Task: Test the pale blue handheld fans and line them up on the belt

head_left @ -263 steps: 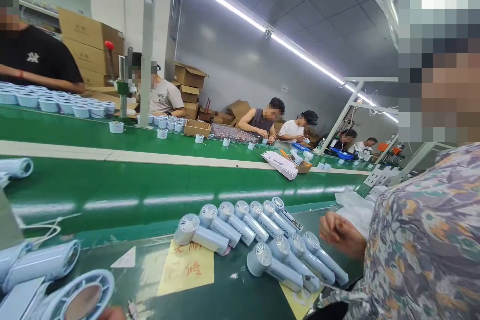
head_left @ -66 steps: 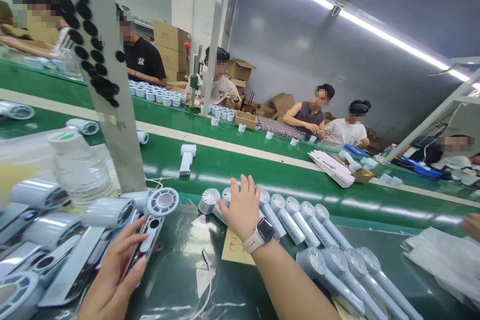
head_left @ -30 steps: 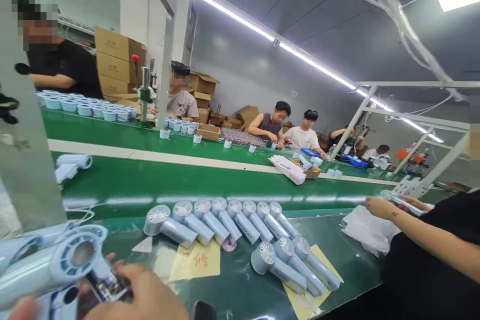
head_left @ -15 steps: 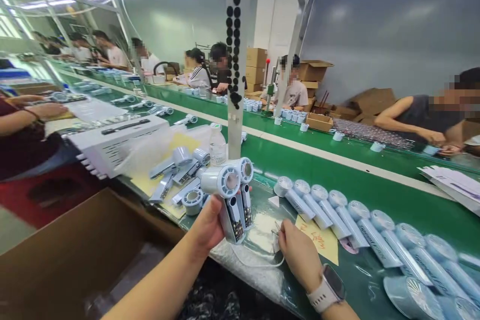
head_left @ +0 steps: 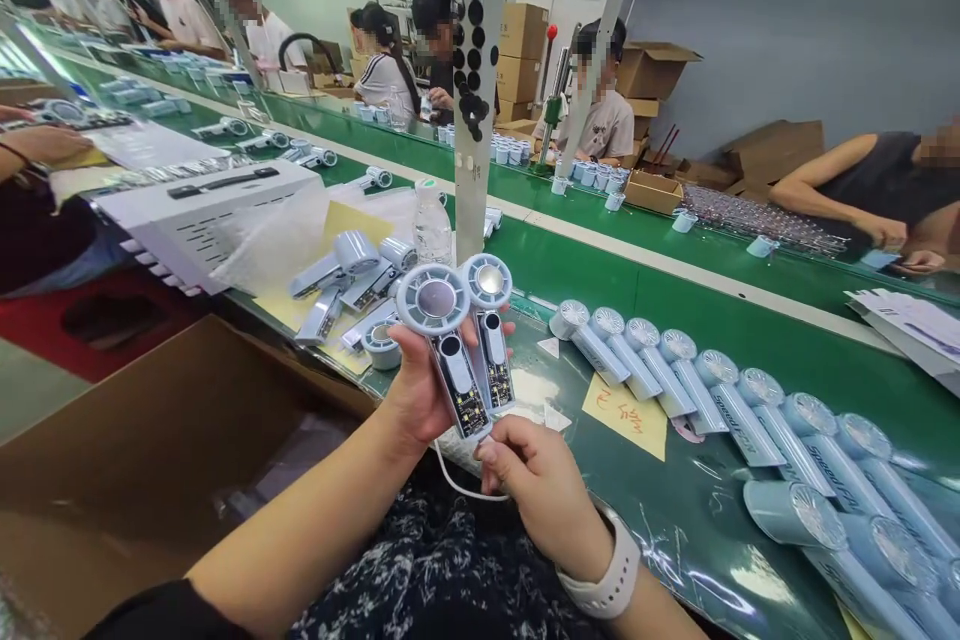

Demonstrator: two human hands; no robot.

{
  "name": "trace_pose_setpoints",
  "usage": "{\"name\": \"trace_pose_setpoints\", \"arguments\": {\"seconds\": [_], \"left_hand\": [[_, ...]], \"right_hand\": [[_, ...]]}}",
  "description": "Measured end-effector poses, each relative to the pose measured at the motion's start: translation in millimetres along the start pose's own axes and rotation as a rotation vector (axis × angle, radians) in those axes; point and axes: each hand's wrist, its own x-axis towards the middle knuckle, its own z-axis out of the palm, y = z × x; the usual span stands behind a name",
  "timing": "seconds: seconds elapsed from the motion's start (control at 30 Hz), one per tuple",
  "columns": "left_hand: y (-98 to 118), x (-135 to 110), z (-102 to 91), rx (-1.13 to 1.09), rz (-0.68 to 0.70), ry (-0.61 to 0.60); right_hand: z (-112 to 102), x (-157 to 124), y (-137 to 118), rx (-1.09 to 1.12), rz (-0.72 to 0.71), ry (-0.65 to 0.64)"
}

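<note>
My left hand (head_left: 420, 390) is wrapped around two light-blue handheld fans side by side, the nearer fan (head_left: 433, 300) and a second fan (head_left: 491, 282). Both stand upright, heads at the top, with bare circuit boards showing in their handles. At the lower end of the nearer fan's handle, my right hand (head_left: 544, 480) pinches the end of a white cable (head_left: 457, 482); its plug is hidden by my fingers, so I cannot tell whether it sits in the fan. The cable loops below the handles.
Finished-looking fans (head_left: 742, 415) lie in a slanting row on the right, beside a yellow note (head_left: 626, 420). Open fans (head_left: 352, 255) are piled on the left near a plastic bottle (head_left: 433, 225). A cardboard box (head_left: 172, 420) stands lower left. Co-workers sit across the green belt (head_left: 592, 280).
My right hand has moved left and up from the table to the bottom of the nearer fan, bringing the cable along. The fans have turned so their boards face me more.
</note>
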Motion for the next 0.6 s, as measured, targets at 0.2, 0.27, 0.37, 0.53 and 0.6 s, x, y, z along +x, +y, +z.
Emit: {"name": "trace_pose_setpoints", "arguments": {"seconds": [0.2,0.27,0.37,0.53,0.6], "left_hand": [[-3.6,-2.0,4.5,0.043,0.037,0.04],[-4.5,-2.6,5.9,0.069,0.069,0.06],[-7.0,-3.2,7.8,0.093,0.11,0.104],[-9.5,-3.6,7.6,0.105,0.147,0.121],[-8.3,-4.0,7.2,0.079,0.13,0.11]], "right_hand": [[21.0,-0.6,5.9,0.253,0.05,0.002],[21.6,-0.5,7.2,0.307,0.084,-0.024],[21.4,-0.1,8.4,0.336,0.085,0.029],[23.6,-0.5,10.3,0.371,0.096,0.079],[20.2,-1.0,8.2,0.247,0.009,0.042]]}}
